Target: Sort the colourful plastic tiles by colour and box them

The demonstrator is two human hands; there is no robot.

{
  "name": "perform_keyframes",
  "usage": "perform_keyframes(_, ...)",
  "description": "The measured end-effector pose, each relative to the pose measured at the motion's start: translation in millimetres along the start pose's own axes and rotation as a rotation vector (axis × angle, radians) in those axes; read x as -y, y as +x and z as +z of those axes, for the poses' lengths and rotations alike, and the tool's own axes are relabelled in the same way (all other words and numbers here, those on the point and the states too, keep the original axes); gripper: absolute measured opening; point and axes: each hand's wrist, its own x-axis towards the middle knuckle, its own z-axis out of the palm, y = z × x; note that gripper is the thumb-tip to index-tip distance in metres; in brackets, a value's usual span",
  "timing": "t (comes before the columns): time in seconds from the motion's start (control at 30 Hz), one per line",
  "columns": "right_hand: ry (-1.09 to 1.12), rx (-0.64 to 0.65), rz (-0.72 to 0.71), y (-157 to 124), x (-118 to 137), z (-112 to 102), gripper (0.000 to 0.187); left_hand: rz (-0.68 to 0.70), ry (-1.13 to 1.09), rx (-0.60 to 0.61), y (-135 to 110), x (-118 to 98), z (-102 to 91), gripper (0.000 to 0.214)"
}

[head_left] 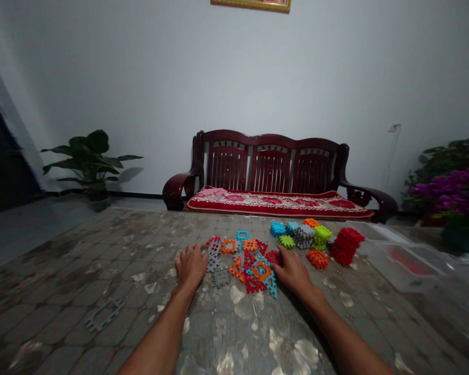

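Observation:
A heap of flat interlocking plastic tiles (245, 260) in red, orange, blue and grey lies on the patterned table (101, 271). My left hand (190, 265) rests palm down at the heap's left edge, fingers stretched toward a grey tile (214, 248). At the heap's right edge lies my right hand (293, 270), its fingers reaching a red tile (272, 257). Neither hand grips anything. Behind the heap stand stacks of tiles: blue (278, 229), grey (304, 236), green (321, 236) and red (346, 246).
A lone grey tile (101, 315) lies at the table's left. Clear plastic boxes (404, 263) sit at the right. Beyond the table stand a dark wooden bench (271, 174) with a red cushion, a potted plant (90, 161) and purple flowers (451, 190).

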Motion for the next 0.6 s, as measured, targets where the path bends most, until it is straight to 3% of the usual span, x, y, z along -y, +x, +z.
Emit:
perform_keyframes(0.43, -0.041, 0.012, 0.041, -3, 0, -1, 0.056, 0.016, 0.04, 0.016, 3, 2, 0.0, 0.041)
perform_keyframes(0.6, 0.031, -0.114, 0.071, 0, -8, -12, 0.06, 0.027, 0.06, 0.012, 6, 4, 2.0, 0.041)
